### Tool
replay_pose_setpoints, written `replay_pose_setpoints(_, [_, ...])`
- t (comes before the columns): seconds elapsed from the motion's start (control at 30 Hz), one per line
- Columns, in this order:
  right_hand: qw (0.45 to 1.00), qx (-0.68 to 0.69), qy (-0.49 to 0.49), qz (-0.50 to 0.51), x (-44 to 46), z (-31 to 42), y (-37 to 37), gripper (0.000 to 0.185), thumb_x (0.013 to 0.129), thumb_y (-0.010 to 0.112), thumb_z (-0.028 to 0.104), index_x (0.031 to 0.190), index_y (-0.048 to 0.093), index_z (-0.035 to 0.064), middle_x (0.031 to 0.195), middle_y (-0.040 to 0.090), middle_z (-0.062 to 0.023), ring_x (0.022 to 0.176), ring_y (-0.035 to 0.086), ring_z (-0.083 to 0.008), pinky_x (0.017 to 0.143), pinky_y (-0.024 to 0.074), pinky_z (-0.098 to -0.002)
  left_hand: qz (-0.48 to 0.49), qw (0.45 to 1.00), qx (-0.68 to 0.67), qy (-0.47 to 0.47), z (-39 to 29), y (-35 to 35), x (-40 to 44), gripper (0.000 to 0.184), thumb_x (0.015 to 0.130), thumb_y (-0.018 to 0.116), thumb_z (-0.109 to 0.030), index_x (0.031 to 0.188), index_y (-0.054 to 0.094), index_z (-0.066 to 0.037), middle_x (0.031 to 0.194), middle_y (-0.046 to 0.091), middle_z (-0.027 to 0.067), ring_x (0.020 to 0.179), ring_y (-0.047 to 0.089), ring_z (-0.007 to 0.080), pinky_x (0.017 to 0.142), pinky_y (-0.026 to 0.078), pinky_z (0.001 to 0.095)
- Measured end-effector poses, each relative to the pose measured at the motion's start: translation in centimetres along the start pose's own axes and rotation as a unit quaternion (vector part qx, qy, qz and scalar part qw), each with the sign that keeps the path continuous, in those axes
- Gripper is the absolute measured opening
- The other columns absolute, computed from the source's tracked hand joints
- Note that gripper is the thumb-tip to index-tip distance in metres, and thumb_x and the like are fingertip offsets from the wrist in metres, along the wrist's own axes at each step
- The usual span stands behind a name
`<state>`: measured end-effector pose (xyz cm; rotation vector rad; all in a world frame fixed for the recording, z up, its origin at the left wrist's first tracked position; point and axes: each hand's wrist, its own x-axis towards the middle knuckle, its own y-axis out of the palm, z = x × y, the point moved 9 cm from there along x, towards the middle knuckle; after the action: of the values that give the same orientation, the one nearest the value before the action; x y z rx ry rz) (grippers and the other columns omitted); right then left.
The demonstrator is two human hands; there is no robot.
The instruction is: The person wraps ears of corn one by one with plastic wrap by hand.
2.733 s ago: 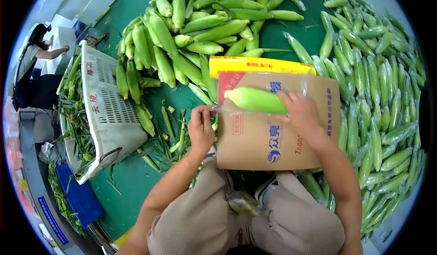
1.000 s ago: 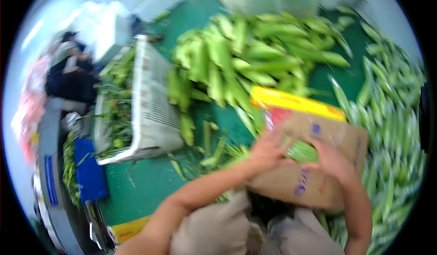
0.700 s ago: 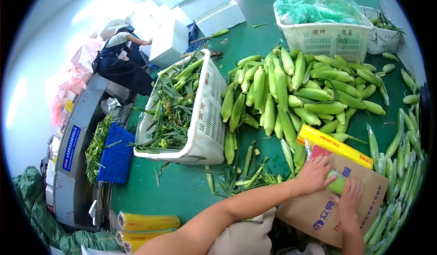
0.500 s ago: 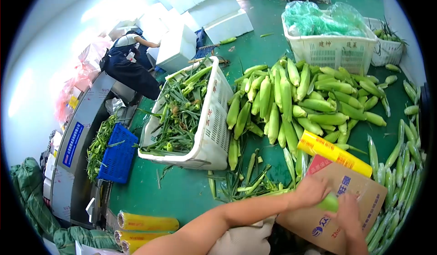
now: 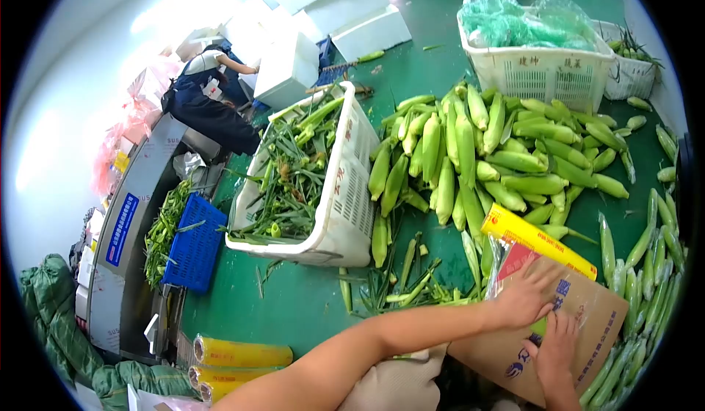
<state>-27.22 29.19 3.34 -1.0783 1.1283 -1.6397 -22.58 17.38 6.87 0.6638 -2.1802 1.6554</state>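
Observation:
My left hand [image 5: 526, 296] reaches across from the left, palm down over a printed cardboard box [image 5: 598, 315], fingers stretched out and spread. Close beside it, my right hand [image 5: 556, 343] curves around a green ear of corn [image 5: 538, 327], thumb on one side and fingers on the other. Only a small part of the ear shows between the hands. Clear plastic film [image 5: 498, 258] lies over the box's upper left edge. A yellow roll of film [image 5: 540, 242] rests along the far side of the box.
A big pile of unwrapped corn [image 5: 463, 143] lies beyond the box. Wrapped ears [image 5: 639, 308] line the right. A white crate [image 5: 341, 224] holds husks and leaves. Further yellow rolls [image 5: 246, 354] lie at lower left. A co-worker [image 5: 209, 103] bends by white foam boxes [image 5: 290, 73].
My left hand has gone from gripping the corn's far end to lying spread over the box. My right fingers have come over the ear, and film now shows at the box's upper left edge.

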Motion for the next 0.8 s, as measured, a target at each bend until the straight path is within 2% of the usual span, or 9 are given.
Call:
replay_pose_setpoints(0.2, [0.995,0.056,0.072,0.044,2.7,-4.8,3.5,0.095,0.054,0.096,0.032,0.131,0.051,0.0007,0.121,0.052,-0.0198,0.115,0.051,-0.0402,0.102,0.0425,-0.0510,0.132,0.989,-0.014,-0.061,2.7,7.1,3.4,0.025,0.089,0.062,-0.028,0.104,0.060,-0.008,0.096,0.065,0.0105,0.100,0.064,0.0286,0.097,0.043,0.0430])
replay_pose_setpoints(0.3, [0.993,0.082,0.055,0.065,4.0,-6.2,2.7,0.086,0.057,0.096,0.028,0.127,0.054,0.0007,0.116,0.057,-0.0184,0.109,0.056,-0.0391,0.093,0.0476,-0.0476,0.091,0.995,-0.030,0.039,0.4,3.8,2.1,0.021,0.089,0.061,-0.025,0.101,0.057,-0.008,0.093,0.064,0.0086,0.096,0.064,0.0288,0.099,0.043,0.0444])
replay_pose_setpoints(0.33, [0.994,0.079,0.041,0.061,4.6,-6.3,2.4,0.082,0.059,0.096,0.026,0.125,0.055,0.0006,0.113,0.059,-0.0177,0.106,0.058,-0.0388,0.090,0.0494,-0.0462,0.167,0.985,-0.026,0.039,-0.3,2.4,1.6,0.031,0.090,0.059,-0.024,0.114,0.058,-0.005,0.109,0.067,0.0119,0.111,0.064,0.0293,0.109,0.040,0.0477])
replay_pose_setpoints(0.4, [0.975,0.178,0.079,0.103,4.7,-7.1,2.0,0.071,0.063,0.094,0.020,0.121,0.058,0.0005,0.105,0.063,-0.0160,0.098,0.063,-0.0348,0.085,0.0514,-0.0427,0.081,0.994,0.005,0.066,-1.9,-0.2,0.5,0.040,0.090,0.059,-0.023,0.125,0.056,-0.003,0.125,0.064,0.0151,0.123,0.060,0.0296,0.116,0.034,0.0509])
replay_pose_setpoints(0.47, [0.922,0.331,0.120,0.161,4.4,-6.8,2.9,0.061,0.067,0.092,0.016,0.117,0.061,0.0005,0.101,0.066,-0.0156,0.094,0.066,-0.0307,0.081,0.0525,-0.0396,0.062,0.994,0.032,0.083,-2.7,0.8,-1.7,0.056,0.090,0.060,-0.021,0.141,0.049,-0.002,0.148,0.053,0.0206,0.141,0.049,0.0311,0.123,0.027,0.0549])
replay_pose_setpoints(0.53, [0.815,0.511,0.171,0.214,3.9,-6.3,4.0,0.051,0.069,0.089,0.014,0.111,0.064,0.0007,0.101,0.068,-0.0165,0.093,0.068,-0.0262,0.079,0.0530,-0.0369,0.039,0.993,0.035,0.104,-2.4,2.3,-2.6,0.053,0.089,0.060,-0.019,0.139,0.051,-0.002,0.145,0.055,0.0210,0.137,0.052,0.0325,0.120,0.031,0.0554])
replay_pose_setpoints(0.63, [0.764,0.493,0.218,0.355,1.1,-8.8,7.0,0.043,0.074,0.086,0.019,0.109,0.068,0.0024,0.111,0.070,-0.0162,0.097,0.069,-0.0199,0.080,0.0533,-0.0342,0.120,0.988,0.009,0.100,-2.4,4.4,-1.6,0.045,0.085,0.063,-0.019,0.127,0.057,-0.005,0.127,0.064,0.0169,0.121,0.060,0.0314,0.106,0.044,0.0475])
replay_pose_setpoints(0.73, [0.845,0.239,0.222,0.424,4.7,-7.7,-0.3,0.031,0.081,0.078,0.017,0.109,0.071,0.0058,0.118,0.070,-0.0140,0.102,0.067,-0.0260,0.089,0.0522,-0.0387,0.317,0.946,-0.043,0.052,-2.8,5.7,-1.0,0.038,0.080,0.068,-0.018,0.115,0.061,-0.005,0.111,0.068,0.0133,0.110,0.064,0.0296,0.093,0.050,0.0414])
replay_pose_setpoints(0.8, [0.965,0.206,0.057,0.152,8.4,-8.1,-2.0,0.033,0.083,0.073,0.013,0.115,0.071,0.0086,0.124,0.068,-0.0143,0.111,0.064,-0.0318,0.098,0.0490,-0.0417,0.366,0.929,-0.048,0.030,-3.0,5.7,-0.6,0.036,0.076,0.072,-0.018,0.109,0.063,-0.005,0.103,0.069,0.0116,0.102,0.067,0.0296,0.084,0.054,0.0392])
